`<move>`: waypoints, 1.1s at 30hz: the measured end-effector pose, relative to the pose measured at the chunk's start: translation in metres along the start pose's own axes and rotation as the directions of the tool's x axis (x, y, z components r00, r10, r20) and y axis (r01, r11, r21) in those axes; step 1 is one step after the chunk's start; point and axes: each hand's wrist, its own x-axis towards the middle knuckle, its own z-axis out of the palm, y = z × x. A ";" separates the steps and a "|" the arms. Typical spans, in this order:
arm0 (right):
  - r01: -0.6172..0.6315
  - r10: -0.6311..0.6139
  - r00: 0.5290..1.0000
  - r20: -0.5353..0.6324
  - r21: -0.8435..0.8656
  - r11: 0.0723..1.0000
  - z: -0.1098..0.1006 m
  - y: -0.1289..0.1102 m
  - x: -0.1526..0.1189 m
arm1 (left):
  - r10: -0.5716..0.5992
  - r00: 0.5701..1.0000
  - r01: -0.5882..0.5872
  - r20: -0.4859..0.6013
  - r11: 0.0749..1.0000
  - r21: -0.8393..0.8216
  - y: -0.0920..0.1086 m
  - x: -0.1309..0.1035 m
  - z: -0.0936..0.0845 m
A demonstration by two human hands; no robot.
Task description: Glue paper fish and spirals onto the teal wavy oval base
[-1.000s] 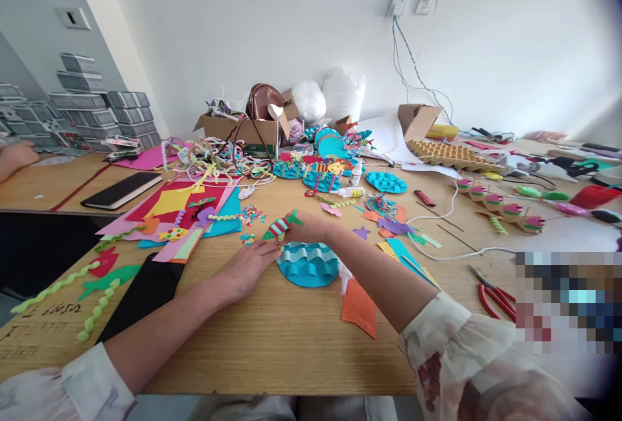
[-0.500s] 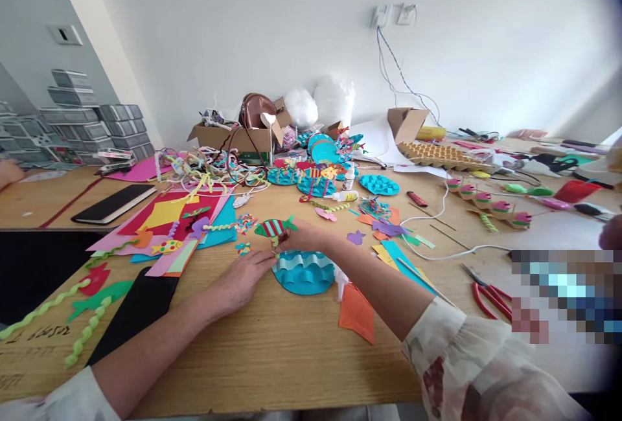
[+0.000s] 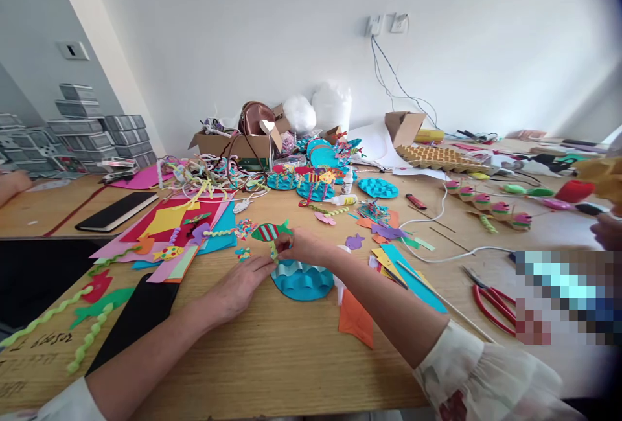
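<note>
My right hand (image 3: 307,246) pinches the short yellow-green stem below a green paper fish (image 3: 265,232) with red and white stripes. The stem's foot is at the upper left rim of a round blue paper piece (image 3: 302,285), which carries rows of wavy light and darker blue strips. With its fingers stretched out, my left hand (image 3: 236,286) rests against that same rim, close to the stem. My right fingertips partly hide the stem, so I cannot tell whether it is attached.
Colored paper sheets (image 3: 168,217) and a black notebook (image 3: 116,210) lie left. Finished-looking blue discs (image 3: 378,188) and a glue bottle (image 3: 344,200) stand behind. Right are orange paper (image 3: 356,317), red-handled pliers (image 3: 493,301) and a white cable (image 3: 437,257). Another person's hand (image 3: 607,232) shows far right.
The fish has shifted slightly left and down in view, along with my right hand. My left hand stays near the disc's rim. The whole view has tilted a little.
</note>
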 end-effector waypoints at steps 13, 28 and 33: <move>-0.001 0.004 1.000 -0.015 0.178 0.984 0.008 0.012 0.003 | 0.008 1.000 -0.008 0.005 1.000 -0.009 -0.008 -0.005 -0.003; -0.035 0.042 0.998 -0.055 0.120 0.992 0.017 0.013 0.007 | 0.040 0.999 -0.040 -0.027 0.999 0.015 -0.002 0.003 0.001; -0.062 0.062 0.997 -0.044 -0.006 0.998 0.021 0.011 0.008 | 0.044 0.998 -0.043 -0.048 0.999 0.007 -0.002 0.005 0.003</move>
